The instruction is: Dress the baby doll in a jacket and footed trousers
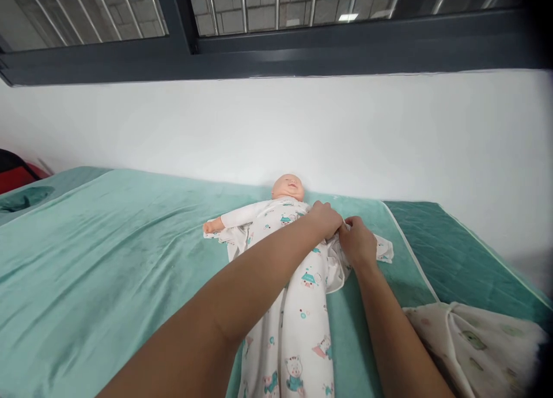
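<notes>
A baby doll (288, 188) lies on its back on a teal blanket (108, 260), head toward the wall. It wears a white printed garment (298, 323) with small animal figures. My left hand (325, 218) reaches across the doll's chest, fingers closed on the fabric near its shoulder. My right hand (358, 241) meets it from the right, pinching the same white cloth beside the doll. The doll's other arm (231, 219) sticks out to the left in a white sleeve.
A second folded printed cloth (475, 340) lies at the lower right. A darker quilted green mat (453, 254) lies on the right side. A white wall and a dark window frame stand behind. Something red and black (12, 170) sits at the far left.
</notes>
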{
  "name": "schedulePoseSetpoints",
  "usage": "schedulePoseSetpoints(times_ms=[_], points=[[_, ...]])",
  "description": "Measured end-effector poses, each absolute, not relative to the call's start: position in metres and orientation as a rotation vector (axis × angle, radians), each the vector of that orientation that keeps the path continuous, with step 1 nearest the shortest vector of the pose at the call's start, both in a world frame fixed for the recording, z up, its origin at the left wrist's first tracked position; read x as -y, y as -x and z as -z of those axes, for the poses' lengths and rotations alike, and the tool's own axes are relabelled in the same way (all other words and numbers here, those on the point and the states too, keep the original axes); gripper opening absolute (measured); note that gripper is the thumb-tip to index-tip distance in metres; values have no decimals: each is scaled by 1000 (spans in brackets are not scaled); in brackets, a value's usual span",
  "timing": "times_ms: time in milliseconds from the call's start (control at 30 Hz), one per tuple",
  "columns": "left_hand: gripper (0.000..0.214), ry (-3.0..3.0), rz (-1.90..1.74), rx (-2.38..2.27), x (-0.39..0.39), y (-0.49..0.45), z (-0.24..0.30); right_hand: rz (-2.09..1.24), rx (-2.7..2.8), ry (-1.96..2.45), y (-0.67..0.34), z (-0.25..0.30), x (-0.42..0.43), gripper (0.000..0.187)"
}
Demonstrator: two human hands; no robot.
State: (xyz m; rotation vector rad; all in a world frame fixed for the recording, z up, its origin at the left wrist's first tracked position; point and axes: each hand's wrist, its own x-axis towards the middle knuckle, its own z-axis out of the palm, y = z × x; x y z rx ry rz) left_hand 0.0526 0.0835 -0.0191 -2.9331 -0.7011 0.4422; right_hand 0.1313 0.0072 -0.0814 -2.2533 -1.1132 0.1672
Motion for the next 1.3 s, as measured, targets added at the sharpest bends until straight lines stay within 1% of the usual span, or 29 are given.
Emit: schedulePoseSetpoints(times_ms=[133, 333, 533, 733, 1067, 1300], points=[[22, 2890, -419, 677, -86, -52, 17, -206, 1060, 2263, -139, 81, -6, 34], [27, 2848, -380, 724, -91, -40, 8, -227, 994, 2266, -144, 81, -2, 33], [23, 2949, -463, 622, -88, -48, 23, -258, 1032, 2229, -143, 86, -6, 31], [23, 2964, -407, 557, -87, -56, 33, -275, 1053, 2197, -146, 87, -6, 31], [29, 2875, -318, 595, -92, -37, 4, -250, 984, 2101, -150, 86, -2, 32], [31, 2799, -287, 596, -96, -20, -5, -264, 913, 2063, -155, 92, 0, 30]])
